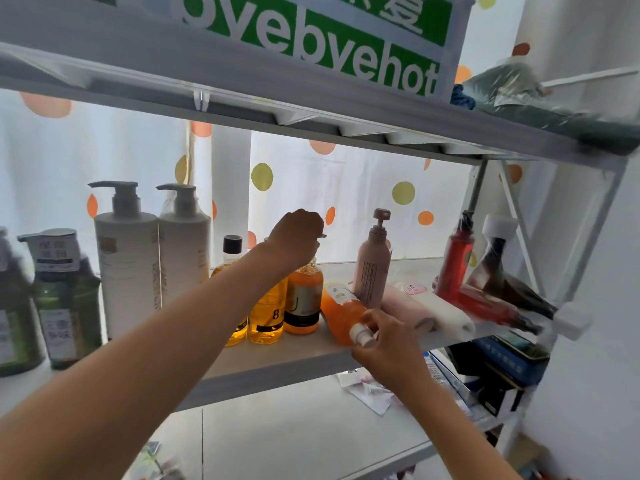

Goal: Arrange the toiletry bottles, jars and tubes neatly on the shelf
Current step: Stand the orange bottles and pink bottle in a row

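On the white shelf [277, 355] an orange bottle [304, 299] stands upright, and my left hand [296, 237] is closed over its pump top. A second orange bottle [341, 315] lies tilted on its side beside it, white cap toward me. My right hand [384, 341] grips that cap end. Two amber bottles [266, 317] stand just left of the upright one. Further left stand two tall white pump bottles [128, 268] and green bottles [65, 306]. A pink pump bottle [372, 268] stands behind the lying bottle.
At the right end a red bottle [455, 261] and a dark tube [495, 265] lean, with pale pink and white tubes [436, 306] lying flat. A green-and-white box [311, 39] sits on the shelf above. Boxes [502, 365] and papers fill the lower shelf.
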`<state>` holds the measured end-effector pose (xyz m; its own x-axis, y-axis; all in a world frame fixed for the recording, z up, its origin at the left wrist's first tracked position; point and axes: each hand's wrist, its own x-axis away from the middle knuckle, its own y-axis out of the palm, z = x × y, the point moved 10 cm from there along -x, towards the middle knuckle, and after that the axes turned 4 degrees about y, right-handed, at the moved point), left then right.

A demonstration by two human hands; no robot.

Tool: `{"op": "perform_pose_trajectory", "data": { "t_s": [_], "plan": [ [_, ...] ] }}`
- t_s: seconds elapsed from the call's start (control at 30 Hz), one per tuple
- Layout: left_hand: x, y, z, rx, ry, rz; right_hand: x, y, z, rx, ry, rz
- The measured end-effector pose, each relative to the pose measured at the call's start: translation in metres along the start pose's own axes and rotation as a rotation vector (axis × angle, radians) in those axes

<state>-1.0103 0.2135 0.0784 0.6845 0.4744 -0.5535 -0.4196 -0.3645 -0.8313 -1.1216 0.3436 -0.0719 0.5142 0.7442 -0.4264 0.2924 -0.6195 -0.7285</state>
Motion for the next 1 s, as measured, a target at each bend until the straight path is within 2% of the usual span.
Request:
{"op": "perform_pose_trajectory", "data": {
  "t_s": [0.53, 0.7, 1.0],
  "plan": [
    [0.000, -0.001, -0.002, 0.006, -0.033, 0.102, -0.088, -0.061, -0.034, -0.273, -0.016, 0.149],
    [0.002, -0.002, -0.003, 0.026, -0.042, 0.136, -0.127, -0.054, -0.055, -0.296, -0.060, 0.066],
    [0.005, -0.005, -0.008, 0.095, -0.062, 0.161, -0.158, -0.026, -0.070, -0.172, -0.167, -0.075]
  ]
}}
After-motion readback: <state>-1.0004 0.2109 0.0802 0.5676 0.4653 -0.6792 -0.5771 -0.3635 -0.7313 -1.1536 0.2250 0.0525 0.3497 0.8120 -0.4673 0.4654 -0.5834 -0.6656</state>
